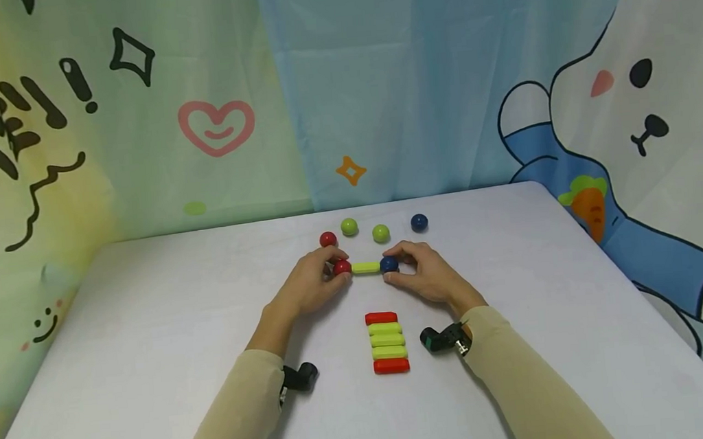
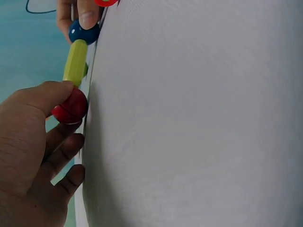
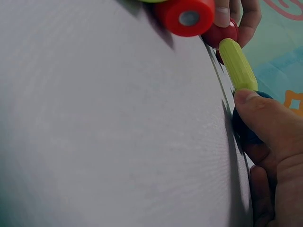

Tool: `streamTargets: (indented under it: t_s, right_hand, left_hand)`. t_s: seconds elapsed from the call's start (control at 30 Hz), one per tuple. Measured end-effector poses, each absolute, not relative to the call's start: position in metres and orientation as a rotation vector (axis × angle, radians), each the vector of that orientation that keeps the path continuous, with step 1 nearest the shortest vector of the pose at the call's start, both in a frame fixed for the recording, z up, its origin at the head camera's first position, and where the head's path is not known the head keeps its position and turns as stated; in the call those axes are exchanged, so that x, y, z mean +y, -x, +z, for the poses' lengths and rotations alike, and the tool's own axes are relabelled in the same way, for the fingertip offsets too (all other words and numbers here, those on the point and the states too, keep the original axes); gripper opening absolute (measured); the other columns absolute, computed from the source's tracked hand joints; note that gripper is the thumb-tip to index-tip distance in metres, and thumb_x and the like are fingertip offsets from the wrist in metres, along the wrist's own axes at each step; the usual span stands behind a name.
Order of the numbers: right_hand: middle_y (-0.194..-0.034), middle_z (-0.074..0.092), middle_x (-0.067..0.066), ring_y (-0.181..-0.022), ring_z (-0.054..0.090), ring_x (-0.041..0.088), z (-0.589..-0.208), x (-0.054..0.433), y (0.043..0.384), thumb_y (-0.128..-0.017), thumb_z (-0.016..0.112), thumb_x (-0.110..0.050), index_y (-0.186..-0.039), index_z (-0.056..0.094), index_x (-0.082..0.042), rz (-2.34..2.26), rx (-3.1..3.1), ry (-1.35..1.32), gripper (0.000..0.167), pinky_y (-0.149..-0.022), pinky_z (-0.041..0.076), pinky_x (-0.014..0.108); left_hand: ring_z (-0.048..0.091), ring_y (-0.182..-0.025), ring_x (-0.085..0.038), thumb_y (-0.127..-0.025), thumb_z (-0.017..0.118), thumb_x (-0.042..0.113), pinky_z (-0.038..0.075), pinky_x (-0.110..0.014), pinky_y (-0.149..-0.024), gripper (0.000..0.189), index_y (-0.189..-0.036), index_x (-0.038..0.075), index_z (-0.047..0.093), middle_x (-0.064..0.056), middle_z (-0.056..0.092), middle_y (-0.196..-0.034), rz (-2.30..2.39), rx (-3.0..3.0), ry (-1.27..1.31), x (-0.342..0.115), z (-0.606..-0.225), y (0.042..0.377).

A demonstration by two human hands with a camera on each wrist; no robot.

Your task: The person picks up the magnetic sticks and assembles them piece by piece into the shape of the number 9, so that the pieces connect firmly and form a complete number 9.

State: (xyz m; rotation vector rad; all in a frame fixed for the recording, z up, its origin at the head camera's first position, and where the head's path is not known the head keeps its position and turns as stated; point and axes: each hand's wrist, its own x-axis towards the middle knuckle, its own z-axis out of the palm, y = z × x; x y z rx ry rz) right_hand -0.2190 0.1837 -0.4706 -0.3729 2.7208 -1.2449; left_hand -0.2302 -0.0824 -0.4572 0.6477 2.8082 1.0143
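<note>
Between the two hands runs a yellow-green rod with a red ball at its left end and a dark blue ball at its right end. The left hand pinches the red ball between thumb and fingers. On the other side, the right hand grips the blue ball the same way. In the left wrist view the rod meets both balls. The right wrist view shows the right thumb where the rod joins the blue ball, which is partly hidden behind it.
Behind the hands lie another red ball, two green balls and a second blue ball. Nearer the person, several red and yellow-green rods lie in a column on the white table. A printed curtain hangs behind.
</note>
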Motion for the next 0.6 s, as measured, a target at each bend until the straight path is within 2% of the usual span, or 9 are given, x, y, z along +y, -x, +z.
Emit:
streamTargets:
  t_s: [0.6]
  right_hand:
    - [-0.14,0.061,0.008,-0.134,0.052,0.03,-0.4719,0.1822,0.2193,-0.093,0.077,-0.024,-0.135,0.064,-0.017,-1.284,2.716,0.409,0.045,-0.116,0.038,0.048]
  left_hand:
    - [0.06,-0.102,-0.021,-0.094,0.075,0.025,0.053,-0.037,-0.096,0.039,-0.13,0.015,0.064,-0.002,0.066,-0.113,1.024,2.809,-0.656,-0.0823,-0.4572,0.2268]
